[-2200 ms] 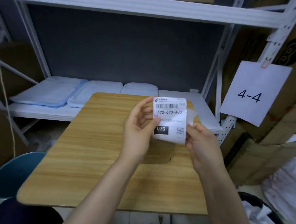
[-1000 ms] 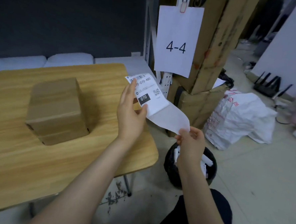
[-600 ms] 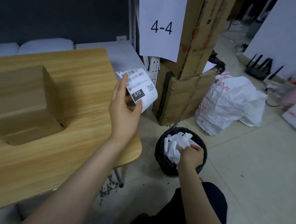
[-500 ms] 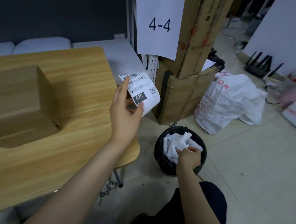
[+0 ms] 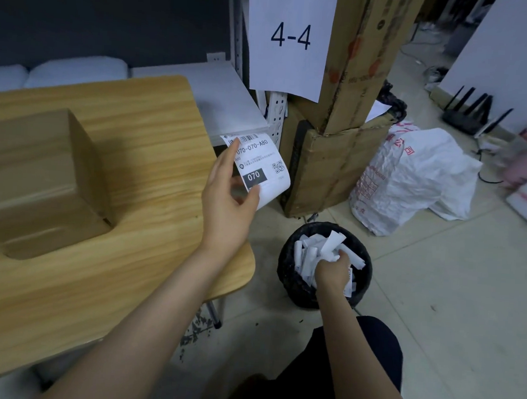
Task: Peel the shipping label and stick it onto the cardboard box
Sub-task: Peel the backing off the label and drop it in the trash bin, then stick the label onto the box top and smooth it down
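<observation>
Cardboard box (image 5: 38, 182) on table, left of left hand (image 5: 228, 200); hand pinches shipping label (image 5: 259, 165), long axis upright. Right hand (image 5: 333, 270) in waste bin (image 5: 288, 281), grip unclear.

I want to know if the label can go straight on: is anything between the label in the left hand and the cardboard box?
Nothing visible. The shipping label is pinched in the left hand just past the table's right edge; the cardboard box sits to its left with only bare tabletop between, its top uncovered.
</observation>
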